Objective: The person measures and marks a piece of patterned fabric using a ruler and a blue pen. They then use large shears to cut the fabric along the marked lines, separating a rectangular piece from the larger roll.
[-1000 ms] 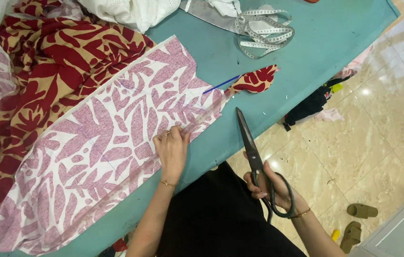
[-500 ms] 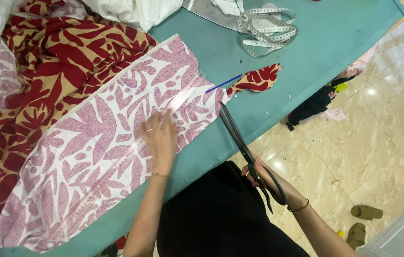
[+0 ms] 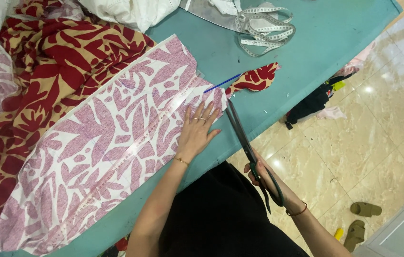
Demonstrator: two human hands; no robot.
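Two hands: left flat on fabric, right gripping scissors, pen ahead

Bright, even overhead light; colours well saturated. Specular glare patches on polished floor tiles at right, brightest near upper right corner. Soft, short shadows under left hand and scissors on teal table. Focus sharp across centre; mild wide-angle stretching toward frame edges. No motion blur evident.
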